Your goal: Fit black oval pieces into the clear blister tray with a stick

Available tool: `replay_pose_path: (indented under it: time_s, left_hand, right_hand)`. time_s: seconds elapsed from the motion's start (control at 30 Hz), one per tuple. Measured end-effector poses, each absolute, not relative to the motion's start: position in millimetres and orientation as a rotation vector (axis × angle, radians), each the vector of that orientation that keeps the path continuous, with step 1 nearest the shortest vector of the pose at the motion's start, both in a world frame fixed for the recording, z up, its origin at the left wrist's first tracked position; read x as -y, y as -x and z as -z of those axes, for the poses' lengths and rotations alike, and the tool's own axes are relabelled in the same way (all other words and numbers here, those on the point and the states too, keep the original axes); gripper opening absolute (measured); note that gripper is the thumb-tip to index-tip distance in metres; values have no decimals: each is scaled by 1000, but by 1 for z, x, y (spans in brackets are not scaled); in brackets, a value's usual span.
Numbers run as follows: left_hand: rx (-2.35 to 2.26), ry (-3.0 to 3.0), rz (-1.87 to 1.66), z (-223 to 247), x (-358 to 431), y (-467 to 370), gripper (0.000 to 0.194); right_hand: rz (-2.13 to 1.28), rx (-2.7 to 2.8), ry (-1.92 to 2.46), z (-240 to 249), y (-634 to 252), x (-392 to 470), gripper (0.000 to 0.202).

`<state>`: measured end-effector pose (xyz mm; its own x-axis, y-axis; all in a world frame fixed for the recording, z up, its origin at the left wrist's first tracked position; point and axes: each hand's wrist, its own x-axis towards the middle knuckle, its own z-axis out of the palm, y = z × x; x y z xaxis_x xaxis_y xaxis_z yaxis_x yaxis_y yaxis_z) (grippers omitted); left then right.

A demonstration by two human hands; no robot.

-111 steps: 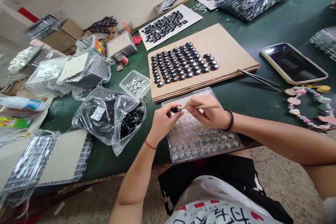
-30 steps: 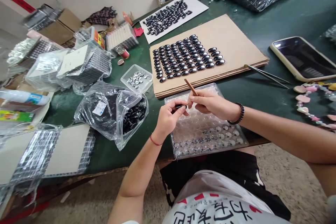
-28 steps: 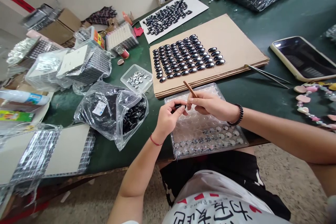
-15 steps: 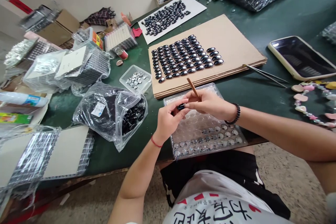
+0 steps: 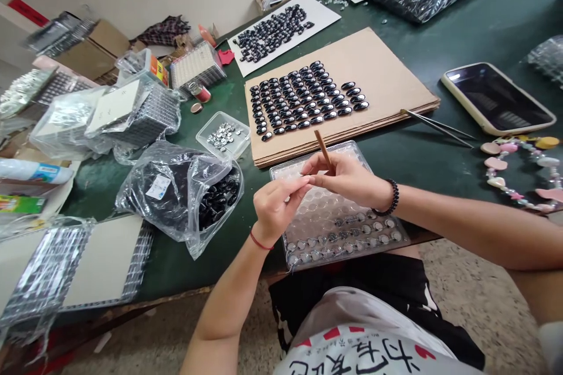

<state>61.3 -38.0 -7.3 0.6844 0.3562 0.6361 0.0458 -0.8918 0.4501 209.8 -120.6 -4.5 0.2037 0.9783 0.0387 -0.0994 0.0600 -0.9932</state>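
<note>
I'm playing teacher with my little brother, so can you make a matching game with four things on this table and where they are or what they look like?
Things:
1. Wooden stick
2. Phone
3. Clear box
4. Tweezers

Clues:
A. Holds small silver pieces
B. Dark screen, pale case
C. One end at the edge of the cardboard stack
D. In the right hand

Right pairs: 1-D, 2-B, 3-A, 4-C.
</note>
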Motion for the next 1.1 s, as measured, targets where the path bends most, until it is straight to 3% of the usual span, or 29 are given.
replay_pose_path:
  time_s: [0.23,0.37,0.5,0.57,0.7,0.73,0.87,1.0,1.1]
  left_hand:
    - [-169,-2582,-1246,11,33,-57,26]
    - [-234,-2503,-1292,10,36,-57,22]
    - [-630,-1877,-1231,7,30,-62,5]
    - [-732,-1356,-1106,4,18,-62,8]
    - [-792,-656,-963,-5,-7,-56,2]
    - [-802,-597,-969,-7,-10,-55,9]
    - [-769,-571,-954,-12,-9,-53,28]
    - [-721,-621,-859,-8,-3,-58,23]
    - [-745,-621,-809,-3,-4,-59,21]
  right_hand:
    - [-1074,968,1166,0,-208,123,13]
    - [-1081,937,1138,-1,-209,124,12]
    - [-1082,866,1149,3,-217,119,15]
    - [-1045,850,1143,5,-225,114,17]
    - [-668,979,1297,6,-251,105,11]
    - [-536,1031,1375,6,-261,104,9]
    - [-126,1133,1621,7,-307,92,10]
    - [94,1038,1897,11,-361,60,12]
    - [69,1048,2127,17,-394,32,17]
